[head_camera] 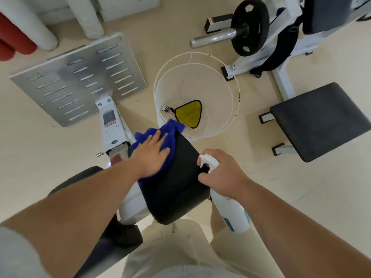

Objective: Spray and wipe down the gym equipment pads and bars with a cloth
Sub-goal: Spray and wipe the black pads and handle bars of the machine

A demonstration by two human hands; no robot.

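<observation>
A slotted metal footplate [80, 77] was seen at the far left. The blue cloth [158, 131] was pressed flat against the upper left edge of the black pad [176, 181] by the left hand [150, 155], its fingers straight and spread. Beyond the pad, a yellow cloth [189, 113] was seen lying in a white wire basket [218, 81]. The white spray bottle [230, 209] was gripped by its neck in the right hand [222, 173], fingers curled round it, at the pad's right edge. A dark bench seat [321, 121] was seen at the far right.
</observation>
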